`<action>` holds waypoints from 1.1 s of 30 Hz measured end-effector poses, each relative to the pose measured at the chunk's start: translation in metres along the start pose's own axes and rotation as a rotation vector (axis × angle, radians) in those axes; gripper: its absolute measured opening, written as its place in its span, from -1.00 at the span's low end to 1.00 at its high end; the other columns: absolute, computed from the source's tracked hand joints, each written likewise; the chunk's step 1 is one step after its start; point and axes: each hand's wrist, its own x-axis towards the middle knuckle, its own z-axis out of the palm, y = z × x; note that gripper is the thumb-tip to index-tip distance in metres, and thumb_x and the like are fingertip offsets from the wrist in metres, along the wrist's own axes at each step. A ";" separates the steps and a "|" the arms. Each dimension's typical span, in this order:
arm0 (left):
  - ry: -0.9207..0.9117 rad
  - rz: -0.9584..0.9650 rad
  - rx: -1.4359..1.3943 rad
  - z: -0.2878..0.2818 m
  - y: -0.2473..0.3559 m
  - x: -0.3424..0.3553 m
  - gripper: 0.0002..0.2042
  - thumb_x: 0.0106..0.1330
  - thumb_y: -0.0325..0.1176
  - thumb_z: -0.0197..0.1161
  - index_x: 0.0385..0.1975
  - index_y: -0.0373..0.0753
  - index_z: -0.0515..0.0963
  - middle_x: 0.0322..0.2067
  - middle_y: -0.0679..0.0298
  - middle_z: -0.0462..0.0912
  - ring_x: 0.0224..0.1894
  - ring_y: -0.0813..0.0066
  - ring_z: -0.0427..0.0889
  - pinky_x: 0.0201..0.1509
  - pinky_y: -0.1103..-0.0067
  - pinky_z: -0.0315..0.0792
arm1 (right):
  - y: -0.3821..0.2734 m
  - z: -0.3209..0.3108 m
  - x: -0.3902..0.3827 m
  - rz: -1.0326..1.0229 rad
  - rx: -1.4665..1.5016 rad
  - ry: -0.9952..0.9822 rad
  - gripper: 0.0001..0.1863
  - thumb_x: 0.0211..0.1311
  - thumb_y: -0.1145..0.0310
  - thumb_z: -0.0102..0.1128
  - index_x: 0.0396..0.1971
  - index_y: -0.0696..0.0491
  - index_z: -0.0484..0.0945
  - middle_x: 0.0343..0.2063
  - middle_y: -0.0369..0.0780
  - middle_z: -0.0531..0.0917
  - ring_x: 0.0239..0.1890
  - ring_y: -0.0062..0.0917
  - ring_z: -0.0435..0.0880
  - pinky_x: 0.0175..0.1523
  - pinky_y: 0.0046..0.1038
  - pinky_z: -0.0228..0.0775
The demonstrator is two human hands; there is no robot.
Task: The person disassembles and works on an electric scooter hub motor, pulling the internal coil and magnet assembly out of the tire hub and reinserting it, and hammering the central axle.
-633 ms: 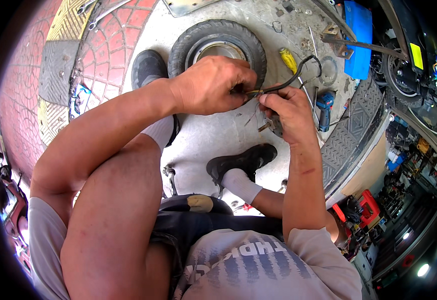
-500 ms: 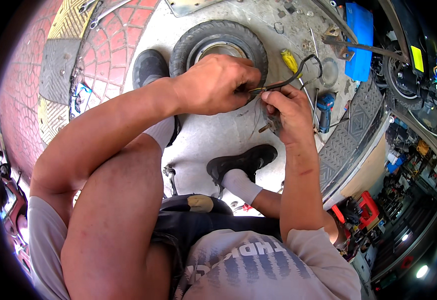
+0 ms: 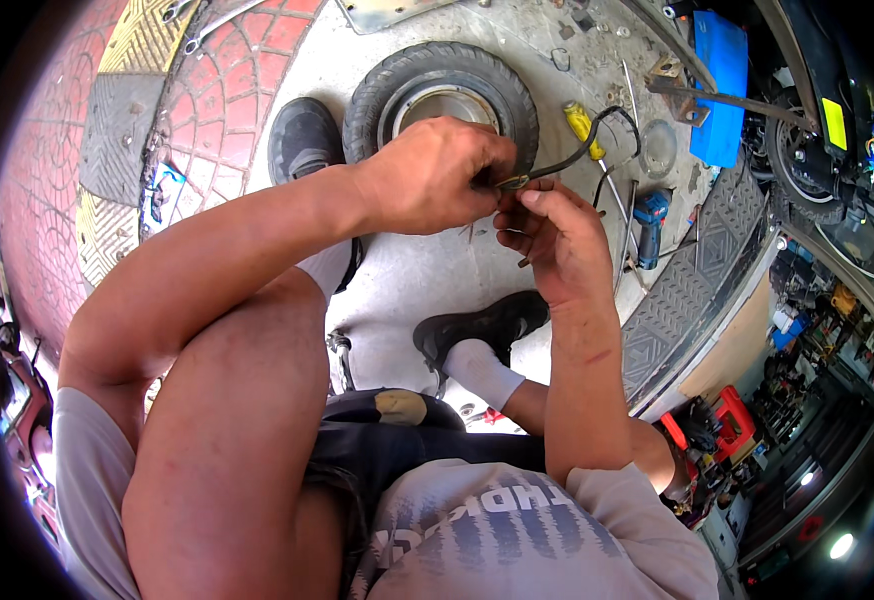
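A black cable [image 3: 569, 160] with thin coloured wires at its end runs between my two hands and loops away to the right. My left hand [image 3: 439, 178] is closed around the wire end, its fingertips partly hidden. Close against it, my right hand [image 3: 555, 235] pinches at the wires with thumb and forefinger, the other fingers curled. Just beyond my left hand lies a wheel with a black tyre [image 3: 377, 95] and a metal rim. A yellow-handled screwdriver [image 3: 579, 122] rests on the floor beyond the cable.
A blue power driver [image 3: 649, 225] sits right of my right hand. A blue panel [image 3: 719, 90] and metal bars [image 3: 697, 92] stand at the far right. My shoes [image 3: 302, 140] flank the work area. Wrenches [image 3: 219, 25] lie on red paving at far left.
My right hand has shifted slightly left, closer to my left hand, and its fingers have curled in at the wire end. The left hand stays nearly in place.
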 end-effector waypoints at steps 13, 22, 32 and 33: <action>-0.027 0.062 0.130 0.001 0.006 -0.001 -0.84 0.19 -0.41 0.39 -0.30 -0.31 0.60 -0.28 0.03 0.68 -0.17 -0.07 0.71 -0.06 0.17 0.58 | -0.005 0.002 0.002 -0.033 -0.256 0.092 -0.76 0.30 0.37 0.31 -0.16 0.22 0.71 -0.30 -0.12 0.83 -0.34 -0.39 0.84 -0.18 -0.43 0.67; -0.079 0.003 0.073 -0.002 0.007 0.004 -0.84 0.16 -0.43 0.35 -0.30 -0.31 0.60 -0.31 0.02 0.71 -0.19 -0.06 0.73 -0.07 0.19 0.58 | -0.020 -0.017 0.015 -0.042 -0.383 -0.070 -0.86 0.21 0.40 0.34 -0.32 0.15 0.70 -0.41 -0.22 0.76 -0.41 -0.52 0.74 -0.24 -0.47 0.57; -0.143 -0.154 -0.087 -0.005 0.006 0.004 -0.77 0.20 -0.35 0.34 -0.19 -0.29 0.68 -0.32 0.02 0.79 -0.18 -0.01 0.79 -0.03 0.23 0.62 | 0.008 -0.006 0.015 -0.207 -0.125 0.070 -0.74 0.14 0.54 0.33 -0.15 0.14 0.57 -0.44 -0.30 0.65 -0.49 -0.59 0.57 -0.36 -0.49 0.38; -0.154 -0.168 -0.100 -0.006 0.006 0.005 -0.76 0.20 -0.35 0.34 -0.18 -0.29 0.68 -0.32 0.02 0.79 -0.18 -0.01 0.79 -0.04 0.24 0.62 | 0.006 -0.003 0.014 -0.211 -0.114 0.085 -0.70 0.14 0.54 0.32 -0.10 0.14 0.56 -0.42 -0.29 0.66 -0.48 -0.59 0.57 -0.36 -0.50 0.38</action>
